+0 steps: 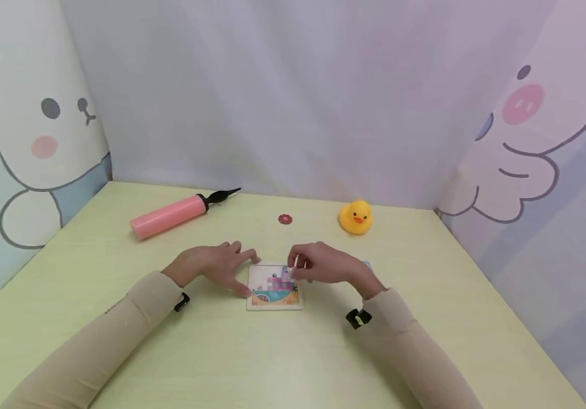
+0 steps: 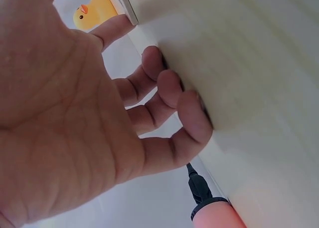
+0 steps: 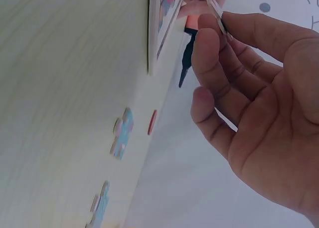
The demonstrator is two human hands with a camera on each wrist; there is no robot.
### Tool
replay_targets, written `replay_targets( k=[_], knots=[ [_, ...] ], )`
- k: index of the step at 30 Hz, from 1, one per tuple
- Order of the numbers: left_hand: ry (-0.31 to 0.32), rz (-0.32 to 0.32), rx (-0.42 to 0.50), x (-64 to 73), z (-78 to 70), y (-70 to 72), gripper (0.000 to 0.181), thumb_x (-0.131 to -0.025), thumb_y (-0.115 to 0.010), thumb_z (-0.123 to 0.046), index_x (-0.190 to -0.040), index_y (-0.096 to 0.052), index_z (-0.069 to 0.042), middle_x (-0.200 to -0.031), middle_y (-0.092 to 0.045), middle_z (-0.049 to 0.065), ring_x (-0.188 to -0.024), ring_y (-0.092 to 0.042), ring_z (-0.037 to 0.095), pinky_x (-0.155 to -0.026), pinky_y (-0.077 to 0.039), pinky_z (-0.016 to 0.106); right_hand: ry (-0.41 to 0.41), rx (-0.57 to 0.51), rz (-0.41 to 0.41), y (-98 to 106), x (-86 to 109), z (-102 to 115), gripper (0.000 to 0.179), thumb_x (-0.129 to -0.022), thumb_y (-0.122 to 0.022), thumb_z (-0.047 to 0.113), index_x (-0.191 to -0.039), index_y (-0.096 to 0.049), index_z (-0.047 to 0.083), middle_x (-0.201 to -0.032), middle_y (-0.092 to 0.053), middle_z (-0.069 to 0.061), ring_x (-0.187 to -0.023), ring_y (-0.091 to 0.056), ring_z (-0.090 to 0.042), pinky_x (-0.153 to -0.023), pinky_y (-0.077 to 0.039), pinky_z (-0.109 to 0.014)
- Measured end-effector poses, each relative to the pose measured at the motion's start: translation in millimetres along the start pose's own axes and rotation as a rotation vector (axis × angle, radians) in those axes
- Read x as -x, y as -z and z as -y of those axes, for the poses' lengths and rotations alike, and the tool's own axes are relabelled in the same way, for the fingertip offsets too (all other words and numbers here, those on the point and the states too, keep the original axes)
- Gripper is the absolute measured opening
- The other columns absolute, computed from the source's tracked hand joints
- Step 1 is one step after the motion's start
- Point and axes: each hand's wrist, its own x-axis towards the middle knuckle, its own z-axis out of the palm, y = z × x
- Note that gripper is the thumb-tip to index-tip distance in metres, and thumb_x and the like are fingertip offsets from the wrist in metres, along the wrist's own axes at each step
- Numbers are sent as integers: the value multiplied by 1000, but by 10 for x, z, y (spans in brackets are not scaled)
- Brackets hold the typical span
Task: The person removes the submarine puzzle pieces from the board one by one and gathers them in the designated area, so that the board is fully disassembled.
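A shallow square jigsaw tray (image 1: 274, 308) with a pale frame lies on the table, partly filled with pink, blue and sand-coloured pieces. My left hand (image 1: 221, 266) spreads over its left side, index fingertip at the far left corner and thumb at the left edge. The other fingers bend down to the tabletop in the left wrist view. My right hand (image 1: 325, 264) pinches a thin jigsaw piece (image 3: 215, 11) between thumb and fingers, over the tray's far right part. Two loose blue jigsaw pieces, one nearer the tray (image 3: 122, 135), lie on the table in the right wrist view.
At the back left lies a pink hand pump (image 1: 170, 217) with a black nozzle. A red round chip (image 1: 285, 219) is beyond the tray, and a yellow rubber duck (image 1: 356, 218) sits at the back right. A pale curtain (image 1: 282, 102) hangs behind the table.
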Motion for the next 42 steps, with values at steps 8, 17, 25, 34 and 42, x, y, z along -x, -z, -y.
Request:
replay_targets(
  k=[8, 17, 25, 34, 42],
  knots=[
    [-3, -9, -9, 27, 39, -21, 78, -82, -72, -62, -142, -43, -22, -120, -47, 12, -108, -47, 31, -90, -45, 54, -34, -35, 46, 121, 144, -139, 4, -97, -66, 14, -95, -64, 11, -85, -70, -7, -73, -64, -24, -69, -52, -30],
    [-13, -13, 13, -5, 40, -56, 79, -82, -71, -63, -143, -43, -22, -112, -46, 9, -104, -47, 28, -87, -46, 50, -63, -19, 107, 234, 243, -292, 6, -95, -68, 14, -90, -66, 14, -80, -65, -2, -71, -56, -13, -67, -46, -28],
    [4, -2, 6, 1, 13, -54, 78, -82, -72, -62, -143, -43, -22, -114, -47, 9, -105, -48, 28, -87, -46, 51, -98, -38, 164, 185, 276, -451, 8, -93, -73, 14, -89, -66, 14, -79, -61, 3, -71, -53, -11, -67, -45, -26],
    [-3, -4, -1, -1, -24, -3, 78, -83, -72, -62, -143, -43, -21, -120, -47, 11, -109, -47, 30, -90, -46, 53, -173, 14, 188, 198, 286, -452, 8, -92, -74, 15, -86, -68, 16, -78, -62, 5, -70, -53, -10, -67, -45, -26],
    [5, 5, 5, 20, -29, 1, 78, -82, -72, -62, -143, -43, -22, -119, -47, 11, -108, -47, 30, -89, -46, 53, -187, 42, 176, 186, 275, -445, 9, -91, -74, 12, -85, -68, 14, -72, -60, 5, -62, -52, -9, -62, -44, -25]
  ],
)
